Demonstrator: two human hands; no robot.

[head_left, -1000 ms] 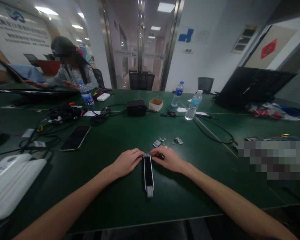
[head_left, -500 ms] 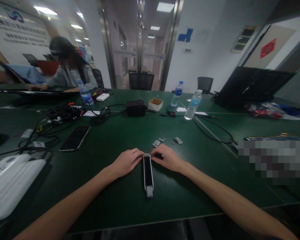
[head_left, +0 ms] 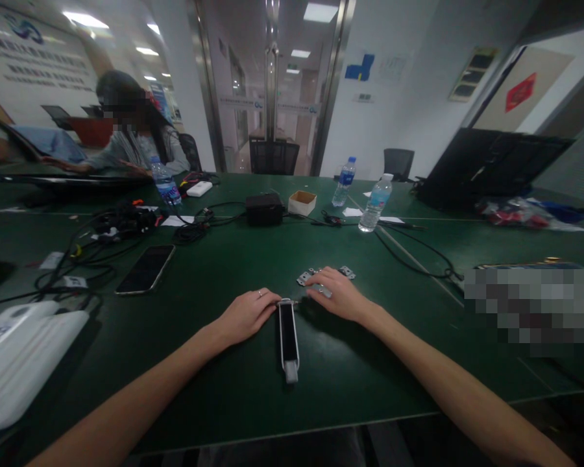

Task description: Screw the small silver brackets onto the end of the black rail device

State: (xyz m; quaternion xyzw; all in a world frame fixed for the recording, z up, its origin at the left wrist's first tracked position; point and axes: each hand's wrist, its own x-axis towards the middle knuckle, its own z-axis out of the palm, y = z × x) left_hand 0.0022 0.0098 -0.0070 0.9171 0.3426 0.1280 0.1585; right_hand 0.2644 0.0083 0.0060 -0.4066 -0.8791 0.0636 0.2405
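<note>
A narrow black bar with a white frame and a grey tip lies lengthwise on the green table in front of me. My left hand is closed, its fingertips pressed together at the far end of this bar. A thin metal piece sticks out to the right of that end. My right hand is just right of the bar, apart from it, fingers curled downward. A small silvery piece shows between its fingers; its kind is unclear. Small metal brackets lie just beyond this hand, which partly hides them.
A phone and tangled black cables lie left, near white cases. Beyond are a black box, a small open carton and water bottles. A person sits across at the left.
My right hand has moved away from the bar's end, slightly right and toward the brackets. The dark piece that showed at its fingers no longer shows. My left hand has stayed put.
</note>
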